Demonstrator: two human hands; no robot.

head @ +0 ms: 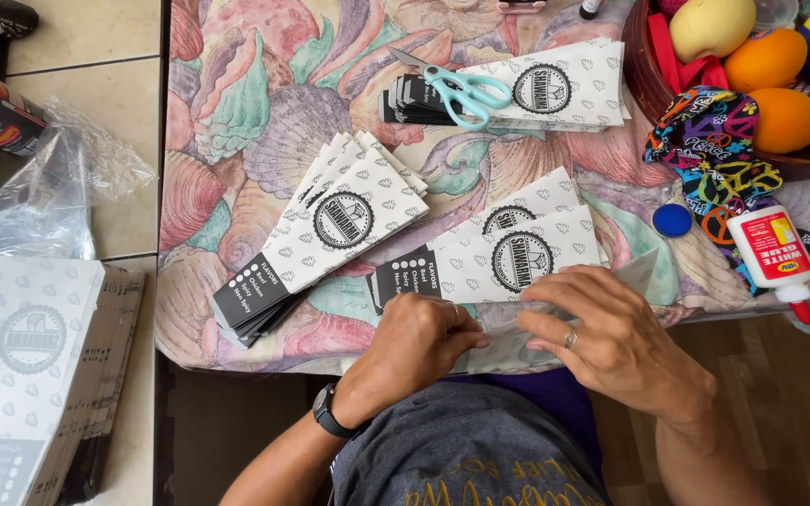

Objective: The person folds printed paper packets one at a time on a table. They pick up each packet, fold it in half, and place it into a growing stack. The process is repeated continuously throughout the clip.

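— From the head view, what are the hands doing?

— Both press on one flat printed paper sleeve (555, 314) at the near edge of the desk (236, 94). The left hand (419, 339) is curled, knuckles down, pinning it; the right hand (602, 333) pinches its edge with the fingertips.

— How would you do that well?

— I'd say keep the edges square, hold one side still, and run the crease firmly, clear of the finished stack (508, 258) just beyond.

— And around them?

— A floral cloth covers the desk. A fanned stack of sleeves (330, 230) lies to the left, another farther back under teal scissors (457, 89). A glue bottle (775, 253) and its blue cap (672, 219) sit right, near a fruit bowl (644, 66). A carton of sleeves (30, 375) rests on the tiled floor.
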